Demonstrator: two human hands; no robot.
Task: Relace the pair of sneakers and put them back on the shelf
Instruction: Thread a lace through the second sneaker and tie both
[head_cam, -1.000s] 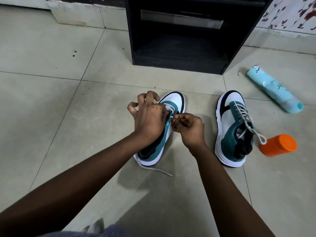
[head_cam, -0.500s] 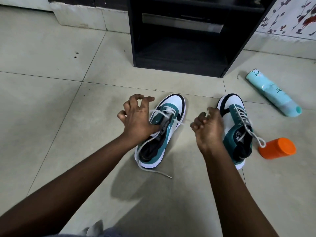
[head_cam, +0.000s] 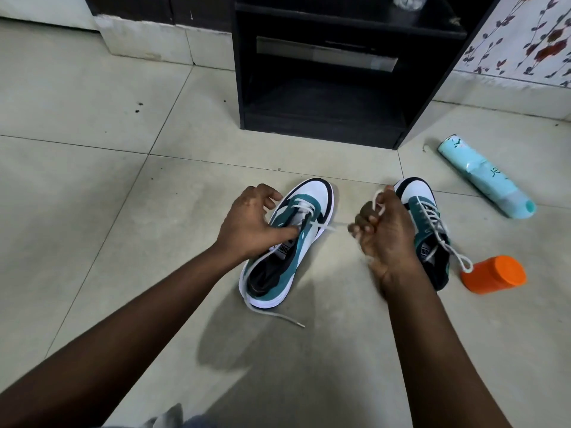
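Note:
Two white, teal and black sneakers lie on the tiled floor. The left sneaker (head_cam: 306, 211) is only partly laced near the toe. My left hand (head_cam: 250, 227) rests on its left side with the thumb pressing on the tongue. My right hand (head_cam: 381, 230) grips the white shoelace (head_cam: 329, 226), pulled taut to the right from an eyelet, with the end looped above my fingers. The lace's other end (head_cam: 278, 316) trails on the floor by the heel. The right sneaker (head_cam: 428, 217), fully laced, sits just behind my right hand.
A black shelf unit (head_cam: 324, 118) with an open lower compartment stands straight ahead on the floor. A light-blue tube (head_cam: 488, 177) lies to the right, and an orange container (head_cam: 494, 274) lies beside the right sneaker's heel. A patterned wall is at the far right.
My right hand has drawn the lace out to the right, away from the left sneaker. My left hand has shifted from over the eyelets to the shoe's side and tongue.

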